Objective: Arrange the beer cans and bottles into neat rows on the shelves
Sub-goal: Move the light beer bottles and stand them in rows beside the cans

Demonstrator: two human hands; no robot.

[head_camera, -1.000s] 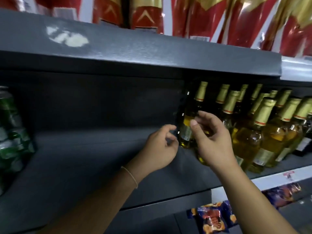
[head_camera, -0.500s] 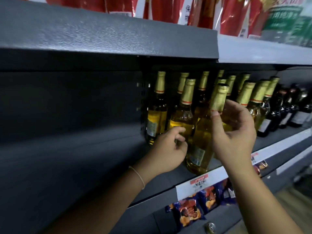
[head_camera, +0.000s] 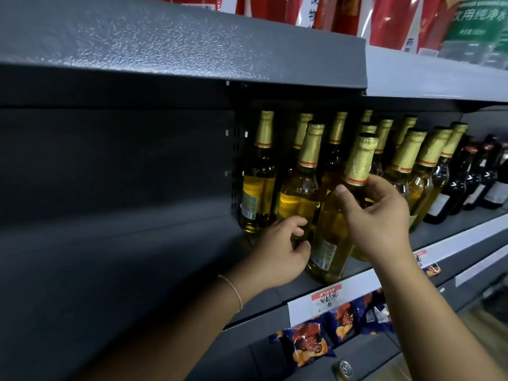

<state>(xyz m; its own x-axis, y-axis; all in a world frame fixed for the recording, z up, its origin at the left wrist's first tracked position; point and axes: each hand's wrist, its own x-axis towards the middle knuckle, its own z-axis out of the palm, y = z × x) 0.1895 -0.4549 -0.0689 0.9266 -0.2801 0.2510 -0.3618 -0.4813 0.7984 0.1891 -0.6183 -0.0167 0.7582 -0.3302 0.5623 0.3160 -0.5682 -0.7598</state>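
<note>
Several clear beer bottles with gold foil necks stand on the dark grey shelf (head_camera: 275, 294). My right hand (head_camera: 376, 215) grips the shoulder of the front beer bottle (head_camera: 330, 237), which stands near the shelf's front edge and leans a little to the right. My left hand (head_camera: 280, 251) curls round the base of the second bottle (head_camera: 299, 193), just left of and behind the front one. A third bottle (head_camera: 258, 188) stands at the far left beside the perforated upright. More gold-necked bottles (head_camera: 406, 160) fill the rows behind and to the right.
Dark wine bottles (head_camera: 472, 177) stand at the right end of the shelf. The upper shelf (head_camera: 165, 45) overhangs close above the bottle tops, carrying red packages. Blue snack bags (head_camera: 310, 342) hang below a white price strip (head_camera: 357, 287). A blank dark panel stretches to the left.
The view has come closer and shifted slightly. My right hand has slid from the front bottle's neck down to its shoulder. My left hand stays at the base of the second bottle.
</note>
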